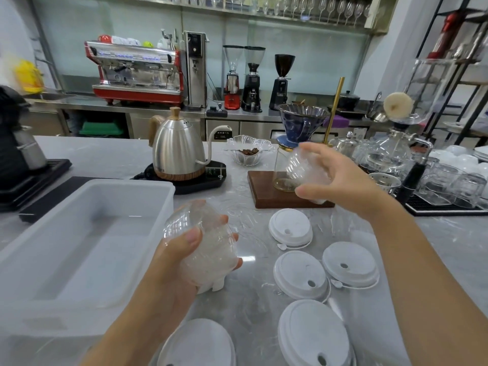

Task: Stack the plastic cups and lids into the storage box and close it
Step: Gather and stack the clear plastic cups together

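Two white lids sit closest to the camera at the bottom edge: one lid (196,344) at about 6 o'clock, partly cut off, and a larger-looking one (315,335) at 5 o'clock showing its sip hole. Beyond them three more white lids lie flat on the grey marbled counter (253,299), well apart from the box: one (301,276) just right of centre, one (350,264) beside it toward 4 o'clock, and one (290,224) farther back near the middle.

At the centre of the view the left hand (182,262) is closed around a clear plastic cup (203,241), thumb across its near side and fingertips showing through on the far side; the cup lies tilted, its open mouth turned up and toward the box. It hangs above the counter, just beside the right-hand wall of the white storage box (158,191), which fills the 9 o'clock side, open and with nothing visible inside. A pale translucent sheet at the 7 o'clock corner may be its cover, though this is hard to tell.

At 2 o'clock the right hand (340,178) grips a second clear cup (303,170), fingers curled over it and thumb beneath, held in the air in front of a wooden stand (266,191) carrying a glass carafe under a blue dripper (301,122). A steel gooseneck kettle (178,151) stands at 12 o'clock, with a red espresso machine (137,72) on the far bench.
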Demonstrator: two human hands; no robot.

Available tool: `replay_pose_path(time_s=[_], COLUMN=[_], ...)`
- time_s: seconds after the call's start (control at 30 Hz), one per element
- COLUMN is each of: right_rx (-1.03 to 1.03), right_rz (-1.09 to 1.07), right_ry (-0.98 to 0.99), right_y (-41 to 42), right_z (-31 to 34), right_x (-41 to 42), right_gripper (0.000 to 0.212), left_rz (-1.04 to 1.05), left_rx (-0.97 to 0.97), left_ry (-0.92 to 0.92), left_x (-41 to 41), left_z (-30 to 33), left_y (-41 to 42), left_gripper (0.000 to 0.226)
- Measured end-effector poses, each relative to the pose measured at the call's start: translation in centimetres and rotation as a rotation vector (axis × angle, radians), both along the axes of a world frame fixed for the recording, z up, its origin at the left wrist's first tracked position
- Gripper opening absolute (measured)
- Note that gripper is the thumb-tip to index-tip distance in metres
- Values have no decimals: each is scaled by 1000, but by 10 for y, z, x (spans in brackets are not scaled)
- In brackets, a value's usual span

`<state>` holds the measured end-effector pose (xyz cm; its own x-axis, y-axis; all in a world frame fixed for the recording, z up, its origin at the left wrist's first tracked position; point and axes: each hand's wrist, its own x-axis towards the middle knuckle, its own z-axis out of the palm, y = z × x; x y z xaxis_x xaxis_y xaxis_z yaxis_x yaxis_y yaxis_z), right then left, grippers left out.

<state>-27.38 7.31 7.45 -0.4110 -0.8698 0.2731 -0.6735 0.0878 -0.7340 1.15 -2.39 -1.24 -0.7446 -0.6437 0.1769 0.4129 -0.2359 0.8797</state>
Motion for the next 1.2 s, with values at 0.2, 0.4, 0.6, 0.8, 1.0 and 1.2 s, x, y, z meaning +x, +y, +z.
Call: replay_pose_path(time_s=[0.2, 0.4, 0.6, 0.8, 1.0, 1.2], right_rx=[-55, -33, -50, -31, -5, 27], right_rz=[441, 538, 567, 580, 594, 596], right_ry=[-113, -128, -169, -158, -121, -112], right_y=[-16, -29, -35, -37, -36, -36], right_z=[9, -12, -19, -22, -23, -23], right_x=[78, 114, 120, 117, 117, 119], right_gripper=[94, 95, 93, 94, 93, 96], left_rz=[43, 31, -20, -55, -44, -50], left_rx=[57, 52, 66, 81, 91, 106], left_ry=[-28, 70, 168, 186, 181, 173], left_x=[0, 1, 2, 5, 4, 4], left_z=[5, 11, 12, 14, 11, 11], left_y=[2, 2, 1, 1, 0, -1], left_gripper=[80, 100, 88, 78, 95, 101])
